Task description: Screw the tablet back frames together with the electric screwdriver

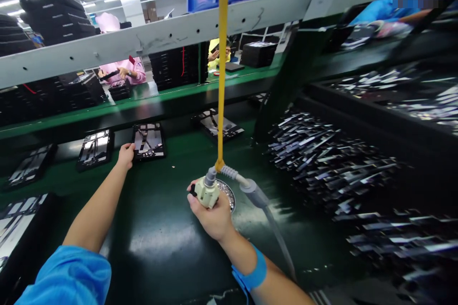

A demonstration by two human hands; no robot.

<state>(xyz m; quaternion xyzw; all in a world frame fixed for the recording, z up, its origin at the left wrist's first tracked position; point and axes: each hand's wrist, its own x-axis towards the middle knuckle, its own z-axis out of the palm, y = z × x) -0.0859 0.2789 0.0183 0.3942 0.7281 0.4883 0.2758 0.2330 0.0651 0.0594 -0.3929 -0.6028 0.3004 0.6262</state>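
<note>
Yellow strap (223,71): drops from twelve o'clock to the top of the corded tool (206,194), probably to carry its weight and keep it within reach.
Right hand (216,217): wrapped closed around the tool's pale body, cable end up; the working tip is hidden from where I stand.
Grey cable (266,209): leaves toward four o'clock, seemingly led aside so it crosses neither arm.
Left hand (126,156): fingers curled in, pinched on one edge of the black-framed panel (148,140) – presumably to steady it; what the fingertips do underneath, I can't tell.
Panel and grip: it lies flat on the green surface (161,209), at two o'clock from the left hand and ten o'clock from the tool, well apart from the latter.
Round dish (234,205): at three o'clock, just beside the tool, holding tiny bits – handy there, I'd judge.
Stacked strips (329,152): massed at two o'clock of the right hand, apparently within arm's reach.
</note>
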